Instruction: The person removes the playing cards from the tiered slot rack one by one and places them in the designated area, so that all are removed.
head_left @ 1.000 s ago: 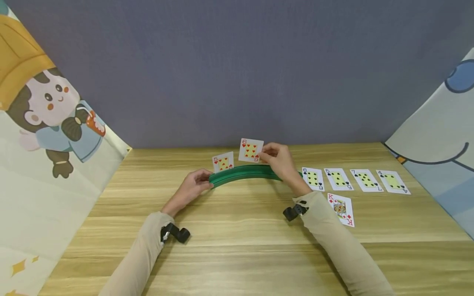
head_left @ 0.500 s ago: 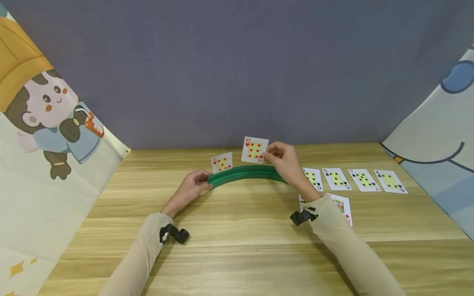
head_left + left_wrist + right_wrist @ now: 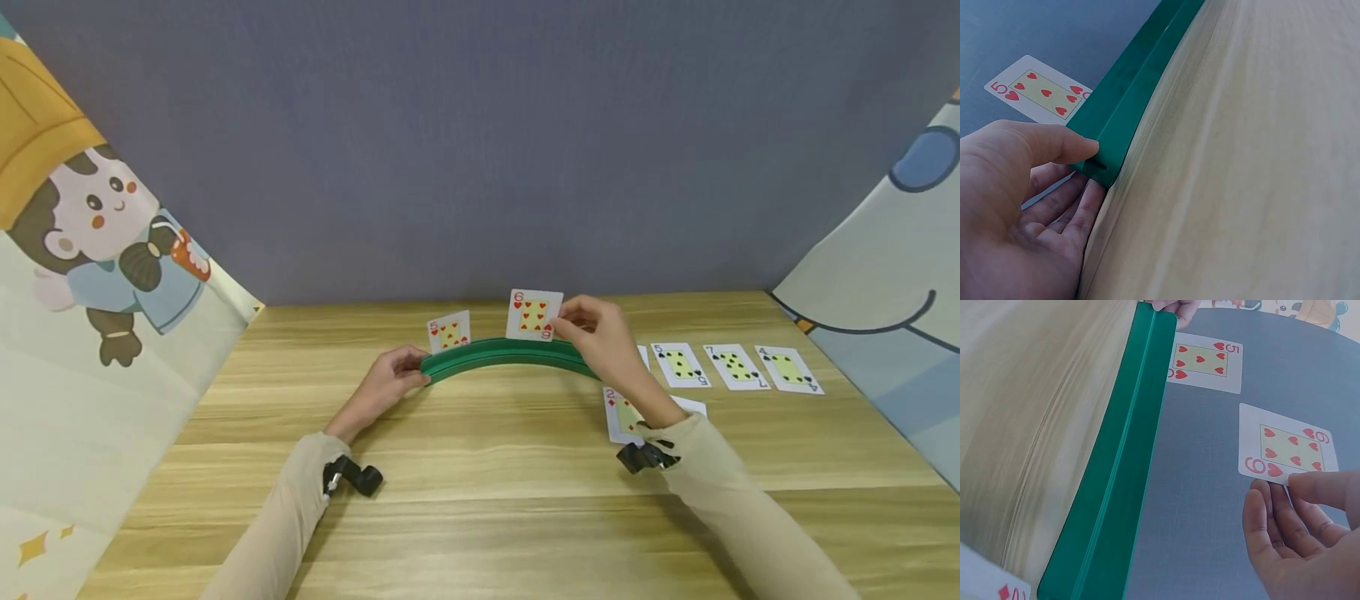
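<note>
My left hand (image 3: 386,382) grips the left end of a curved green card holder (image 3: 510,352), its thumb on the front face in the left wrist view. A five of hearts (image 3: 449,331) stands in the holder's groove near that end, leaning a little. Between thumb and fingers my right hand (image 3: 603,337) pinches a six of hearts (image 3: 534,315) by its lower right corner. The six is upright, right of the five, its bottom edge close over the holder in the head view. In the right wrist view the six (image 3: 1288,442) shows apart from the holder. My right hand hides the holder's right end.
Face up on the wooden table (image 3: 465,517) lie a five of spades (image 3: 680,365), a seven of spades (image 3: 737,367) and a four of spades (image 3: 789,369). A two of diamonds (image 3: 621,417) and other cards are partly covered by my right arm. A grey wall (image 3: 480,150) stands behind.
My right hand has moved right along the holder with the six of hearts, lowering a little lately. Its arm now covers most of the king of diamonds and uncovers the two. The left hand stays put.
</note>
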